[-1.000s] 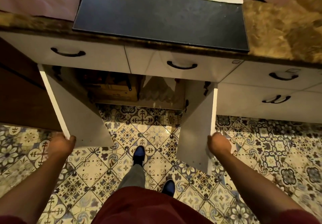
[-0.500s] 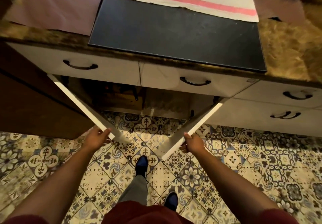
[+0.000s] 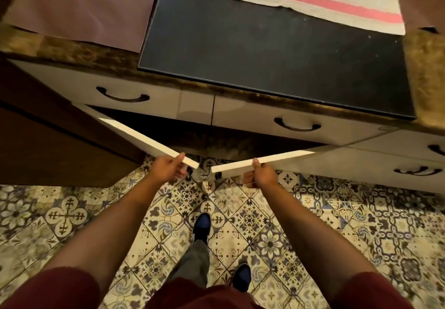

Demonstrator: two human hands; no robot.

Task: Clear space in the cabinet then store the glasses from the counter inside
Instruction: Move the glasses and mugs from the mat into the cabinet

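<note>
Both hands on the cabinet doors, nearly shut

Nearest, at 6 o'clock, shoes on patterned floor tiles [image 3: 240, 202]. Beyond, the left hand [image 3: 168, 168] grips the left door [image 3: 144, 140] edge, fingers curled round it; the right hand [image 3: 263, 174] grips the right door [image 3: 265, 160] likewise. The cabinet [image 3: 240, 143] interior is dark; no glasses visible on the desk [image 3: 423, 53] at 12 o'clock. Risk: meeting edges could pinch fingers, and closing now leaves the glasses unstored. No readable writing.

Maroon short sleeves [image 3: 62, 287], grey trousers [image 3: 192, 263], dark blue shoes [image 3: 201, 224].
</note>
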